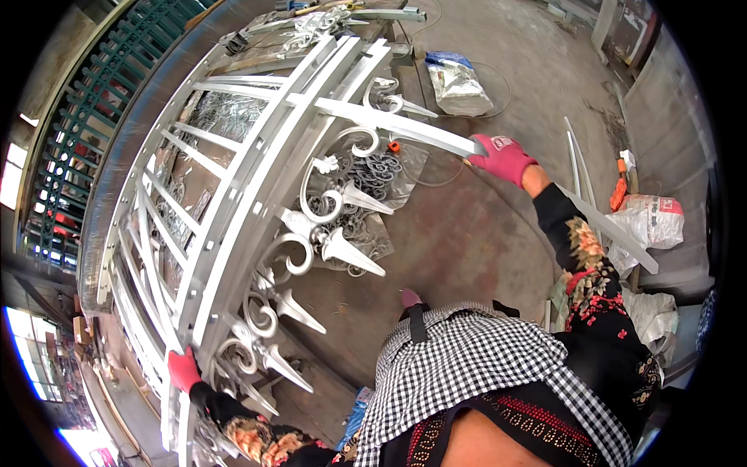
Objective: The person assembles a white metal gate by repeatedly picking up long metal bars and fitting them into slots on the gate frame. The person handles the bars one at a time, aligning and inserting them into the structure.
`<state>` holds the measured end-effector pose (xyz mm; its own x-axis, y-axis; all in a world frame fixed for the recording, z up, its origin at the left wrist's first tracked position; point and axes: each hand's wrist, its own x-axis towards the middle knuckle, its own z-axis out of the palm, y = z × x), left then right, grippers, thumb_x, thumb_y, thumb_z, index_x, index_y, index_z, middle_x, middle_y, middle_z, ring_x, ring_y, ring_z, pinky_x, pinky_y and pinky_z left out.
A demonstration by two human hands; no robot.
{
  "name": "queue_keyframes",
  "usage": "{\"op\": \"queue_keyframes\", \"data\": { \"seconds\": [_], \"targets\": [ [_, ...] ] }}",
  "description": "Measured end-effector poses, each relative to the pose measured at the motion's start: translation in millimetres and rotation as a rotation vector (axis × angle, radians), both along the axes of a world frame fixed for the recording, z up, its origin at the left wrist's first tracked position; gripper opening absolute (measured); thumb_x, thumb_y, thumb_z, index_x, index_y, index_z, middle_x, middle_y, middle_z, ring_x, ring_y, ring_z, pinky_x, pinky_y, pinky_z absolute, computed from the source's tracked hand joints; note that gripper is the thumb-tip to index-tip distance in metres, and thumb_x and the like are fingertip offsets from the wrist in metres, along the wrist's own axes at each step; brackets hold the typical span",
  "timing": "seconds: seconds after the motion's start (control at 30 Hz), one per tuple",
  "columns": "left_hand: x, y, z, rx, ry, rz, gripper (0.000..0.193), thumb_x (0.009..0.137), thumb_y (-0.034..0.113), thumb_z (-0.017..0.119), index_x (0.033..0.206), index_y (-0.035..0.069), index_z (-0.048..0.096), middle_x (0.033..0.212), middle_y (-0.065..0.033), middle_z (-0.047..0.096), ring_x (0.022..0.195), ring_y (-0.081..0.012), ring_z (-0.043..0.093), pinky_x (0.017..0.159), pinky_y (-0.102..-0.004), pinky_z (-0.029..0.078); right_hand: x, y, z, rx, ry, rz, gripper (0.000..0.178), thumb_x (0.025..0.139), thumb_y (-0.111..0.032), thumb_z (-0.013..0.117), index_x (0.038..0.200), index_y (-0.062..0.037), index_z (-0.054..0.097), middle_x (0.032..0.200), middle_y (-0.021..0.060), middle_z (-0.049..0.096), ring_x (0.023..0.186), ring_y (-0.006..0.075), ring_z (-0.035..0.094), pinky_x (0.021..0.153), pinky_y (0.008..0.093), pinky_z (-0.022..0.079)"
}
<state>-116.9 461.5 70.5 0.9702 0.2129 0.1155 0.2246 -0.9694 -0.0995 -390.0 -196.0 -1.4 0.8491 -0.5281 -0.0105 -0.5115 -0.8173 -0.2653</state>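
A white metal fence panel (222, 226) with long rails, slanting bars, scrolls and spear-shaped tips (350, 253) lies on the worktable to my left. My left hand (184, 369), in a red glove, is closed on a rail near the panel's close end; part of its fingers is hidden. My right hand (502, 159), also gloved in red, grips a white square metal bar (412, 128) held out over the floor. The bar's other end lies across the panel's rails. Beyond my right forearm a pale bar length (611, 229) shows; I cannot tell whether it is the same bar.
Dark scroll pieces (373, 175) lie in plastic beside the panel. A white and blue sack (457, 82) rests on the floor. White sacks (654, 218) and an orange tool (619, 191) are at the right. Green fence panels (85, 136) stand at the far left.
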Motion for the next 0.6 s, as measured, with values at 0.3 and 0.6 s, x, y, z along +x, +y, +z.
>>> {"op": "queue_keyframes", "data": {
  "seconds": [0.3,0.6],
  "targets": [
    [14.0,-79.8,42.6,0.289,-0.025,-0.08,0.054,0.079,0.05,0.059,0.11,0.006,0.058,0.103,-0.0152,0.063,0.095,-0.0336,0.059,0.079,-0.0425,0.047,7.0,12.4,20.2,0.215,0.055,-0.018,0.061,0.08,-0.048,0.058,0.123,-0.0061,0.047,0.097,0.0205,0.062,0.089,0.036,0.059,0.076,0.0413,0.046],
    [101.8,-424.2,-26.4,-0.259,-0.105,-1.112,0.051,0.078,0.032,0.066,0.12,0.006,0.051,0.113,-0.0161,0.058,0.099,-0.0333,0.057,0.082,-0.0395,0.046,11.3,5.2,12.5,0.288,-0.04,0.145,0.066,0.08,-0.033,0.061,0.136,-0.0126,0.034,0.101,0.0217,0.061,0.089,0.0372,0.059,0.074,0.041,0.048]
  ]
}}
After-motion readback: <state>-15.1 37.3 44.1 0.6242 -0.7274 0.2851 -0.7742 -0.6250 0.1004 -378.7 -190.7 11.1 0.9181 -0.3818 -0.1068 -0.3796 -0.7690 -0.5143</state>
